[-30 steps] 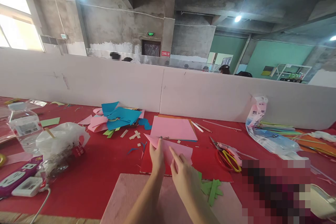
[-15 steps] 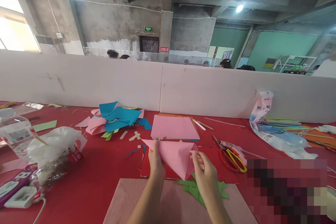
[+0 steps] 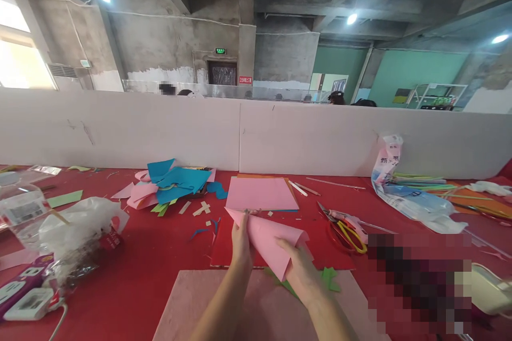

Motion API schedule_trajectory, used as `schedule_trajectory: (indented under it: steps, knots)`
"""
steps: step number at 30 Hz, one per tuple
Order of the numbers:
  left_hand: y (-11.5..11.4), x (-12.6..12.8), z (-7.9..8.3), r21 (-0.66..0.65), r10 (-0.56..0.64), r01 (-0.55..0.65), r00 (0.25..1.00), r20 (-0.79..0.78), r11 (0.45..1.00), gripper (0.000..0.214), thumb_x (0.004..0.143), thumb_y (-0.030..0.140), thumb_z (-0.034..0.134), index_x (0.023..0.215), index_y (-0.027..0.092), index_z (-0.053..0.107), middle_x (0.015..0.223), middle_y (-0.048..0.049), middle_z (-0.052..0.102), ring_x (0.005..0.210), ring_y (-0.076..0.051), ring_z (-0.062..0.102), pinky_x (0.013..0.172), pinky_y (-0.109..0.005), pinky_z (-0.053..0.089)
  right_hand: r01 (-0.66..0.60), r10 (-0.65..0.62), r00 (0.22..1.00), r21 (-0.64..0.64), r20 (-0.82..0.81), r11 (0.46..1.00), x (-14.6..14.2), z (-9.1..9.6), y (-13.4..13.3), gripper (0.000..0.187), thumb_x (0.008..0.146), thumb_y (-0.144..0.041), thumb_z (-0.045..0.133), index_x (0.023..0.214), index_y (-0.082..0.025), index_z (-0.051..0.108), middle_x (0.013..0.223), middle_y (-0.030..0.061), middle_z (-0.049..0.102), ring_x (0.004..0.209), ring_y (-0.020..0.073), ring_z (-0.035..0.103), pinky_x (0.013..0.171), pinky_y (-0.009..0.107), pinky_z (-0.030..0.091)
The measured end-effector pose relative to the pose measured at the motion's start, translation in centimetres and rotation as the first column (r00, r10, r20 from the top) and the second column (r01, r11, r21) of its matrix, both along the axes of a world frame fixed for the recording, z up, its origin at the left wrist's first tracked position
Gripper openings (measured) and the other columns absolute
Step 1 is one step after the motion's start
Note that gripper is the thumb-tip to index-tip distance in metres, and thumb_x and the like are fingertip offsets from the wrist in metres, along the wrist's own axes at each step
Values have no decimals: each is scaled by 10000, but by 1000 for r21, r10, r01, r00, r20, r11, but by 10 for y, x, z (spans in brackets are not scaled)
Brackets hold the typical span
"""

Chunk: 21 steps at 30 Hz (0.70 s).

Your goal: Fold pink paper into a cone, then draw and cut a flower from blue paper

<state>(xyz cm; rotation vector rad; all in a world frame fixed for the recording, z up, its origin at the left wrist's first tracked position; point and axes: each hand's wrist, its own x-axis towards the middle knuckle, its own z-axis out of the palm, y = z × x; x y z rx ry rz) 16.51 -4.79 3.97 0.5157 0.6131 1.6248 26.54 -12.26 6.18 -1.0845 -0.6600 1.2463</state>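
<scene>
Pink paper [image 3: 266,237] curls between left hand [image 3: 241,242] and inward-angled right hand [image 3: 301,272].

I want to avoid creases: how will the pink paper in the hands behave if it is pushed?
The pink paper is probably light, being a thin sheet. It likely bends easily, since it curls into a rough cone. Its thin open edge could crease.

2 bare forearms [image 3: 227,295] reach forward; left hand [image 3: 242,245] pinches, right hand [image 3: 301,273] grips, tilted left

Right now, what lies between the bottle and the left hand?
In the head view: a plastic bag nearest the bottle, then red table, then blue scraps near the left hand.
</scene>
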Motion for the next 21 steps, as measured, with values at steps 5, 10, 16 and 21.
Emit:
schedule_trajectory:
  steps: [5, 10, 16, 21]
  knots:
    - [-7, 10, 2, 64, -75, 79, 996, -58, 995, 360, 674, 387, 672, 891, 107, 610, 909, -126, 670, 881, -243, 626, 774, -310, 466, -13, 6, 998, -132, -58, 991, -3, -5, 3, 510, 582, -385, 714, 1026, -160, 604, 904, 73, 684, 899, 274, 616, 750, 364, 494]
    - [-12, 16, 3, 96, -173, 176, 984, -43, 980, 415, 702, 379, 661, 1003, 101, 599, 1032, -154, 641, 1003, -279, 578, 860, -360, 444, 35, -47, 989, -87, -143, 996, 0, 0, 4, 556, 558, -333, 732, 1062, -149, 587, 990, 74, 669, 997, 271, 582, 822, 356, 476]
    - [-12, 15, 2, 145, -231, 236, 972, -51, 961, 402, 726, 377, 640, 1018, 102, 612, 1135, -155, 601, 1113, -291, 510, 937, -373, 399, 74, -85, 978, -67, -189, 995, 4, 9, 5, 598, 489, -276, 766, 1043, -155, 575, 929, 66, 679, 986, 272, 584, 837, 368, 469]
    - [-9, 14, -1, 161, -220, 226, 974, -57, 961, 393, 730, 342, 648, 1040, 106, 596, 1130, -153, 605, 1097, -281, 527, 941, -375, 398, 57, -65, 987, -62, -145, 996, 2, 14, 5, 484, 504, -268, 740, 957, -147, 619, 895, 67, 689, 967, 278, 591, 843, 378, 464]
